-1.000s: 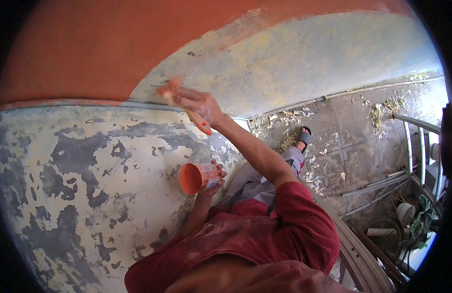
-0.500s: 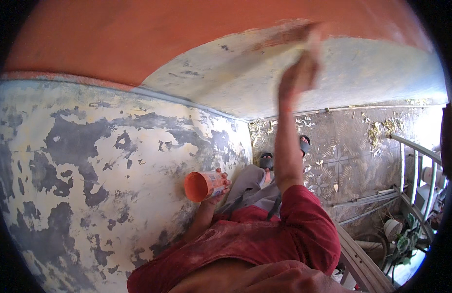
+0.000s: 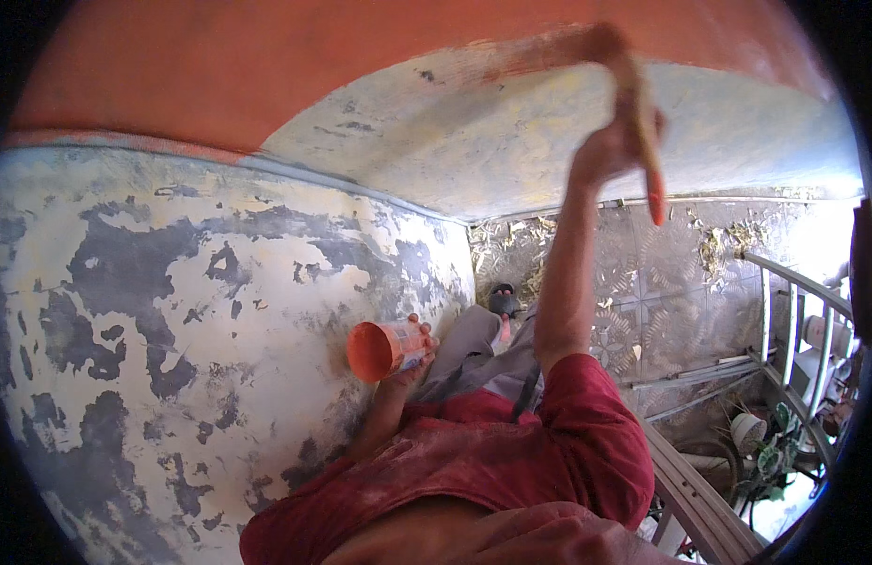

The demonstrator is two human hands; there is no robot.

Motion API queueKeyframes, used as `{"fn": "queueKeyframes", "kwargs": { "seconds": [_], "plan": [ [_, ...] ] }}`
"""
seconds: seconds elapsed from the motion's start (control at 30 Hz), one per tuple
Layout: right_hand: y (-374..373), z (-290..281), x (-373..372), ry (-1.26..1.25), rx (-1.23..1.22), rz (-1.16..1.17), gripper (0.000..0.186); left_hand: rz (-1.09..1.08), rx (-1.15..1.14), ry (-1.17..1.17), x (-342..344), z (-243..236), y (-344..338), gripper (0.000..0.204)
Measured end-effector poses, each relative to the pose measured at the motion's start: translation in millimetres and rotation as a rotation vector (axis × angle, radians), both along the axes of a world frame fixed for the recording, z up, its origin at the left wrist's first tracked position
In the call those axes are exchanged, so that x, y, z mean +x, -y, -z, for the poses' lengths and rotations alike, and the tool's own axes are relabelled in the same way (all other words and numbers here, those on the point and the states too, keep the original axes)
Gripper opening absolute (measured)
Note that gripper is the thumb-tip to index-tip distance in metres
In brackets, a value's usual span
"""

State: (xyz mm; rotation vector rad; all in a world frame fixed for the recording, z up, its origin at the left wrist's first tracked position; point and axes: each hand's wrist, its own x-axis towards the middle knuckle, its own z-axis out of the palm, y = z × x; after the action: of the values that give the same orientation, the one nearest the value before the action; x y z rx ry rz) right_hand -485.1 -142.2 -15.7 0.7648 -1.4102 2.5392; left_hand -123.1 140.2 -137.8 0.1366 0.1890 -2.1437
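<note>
My left hand (image 3: 421,350) is wrapped around a plastic cup (image 3: 398,341), held tilted near my waist with its orange-coated inside facing left. My raised right hand (image 3: 619,151) grips a paintbrush (image 3: 650,179); its orange-tipped handle points down past my fingers. The bristle end, blurred by motion, meets the far wall along the border between the orange paint (image 3: 219,66) and the pale bare patch (image 3: 436,132). Thin orange streaks run over the top of that patch.
Along my left stands a wall (image 3: 229,311) with flaking white and grey paint. Debris litters the patterned tile floor (image 3: 633,273). At right are a metal ladder (image 3: 805,287), a potted plant (image 3: 779,443) and a wooden plank (image 3: 704,494) beside my right arm.
My right hand has shifted right, and the brush handle now shows below it. The orange streaks on the pale patch look longer. The cup stays in my left hand.
</note>
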Motion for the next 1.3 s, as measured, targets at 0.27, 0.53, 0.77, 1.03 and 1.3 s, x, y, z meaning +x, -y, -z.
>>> {"fn": "queueKeyframes", "kwargs": {
  "seconds": [0.27, 0.53, 0.77, 1.03, 1.3],
  "plan": [
    [16.3, -8.0, 84.5, -0.250, 0.157, 0.159, 0.014, 0.010, -0.025, 0.011, 1.1, -7.6, 3.4, 0.054],
    [-25.0, -5.3, 187.1, -0.715, 0.046, -0.961, 0.028, 0.002, -0.010, -0.007, -0.1, -12.5, 5.6, 0.054],
    [-2.3, -7.0, -23.8, -0.003, -0.045, 0.065, 0.016, -0.025, 0.015, -0.040, -3.2, -0.4, -2.3, 0.056],
    [19.1, 14.7, 162.5, -0.140, -0.094, -0.237, 0.043, -0.075, 0.019, -0.030, -1.9, -0.7, -11.9, 0.053],
    [-11.6, -14.2, 243.6, -0.738, 0.041, -0.971, 0.030, -0.101, -0.020, -0.010, 4.7, -1.7, -8.1, 0.055]
  ]
}}
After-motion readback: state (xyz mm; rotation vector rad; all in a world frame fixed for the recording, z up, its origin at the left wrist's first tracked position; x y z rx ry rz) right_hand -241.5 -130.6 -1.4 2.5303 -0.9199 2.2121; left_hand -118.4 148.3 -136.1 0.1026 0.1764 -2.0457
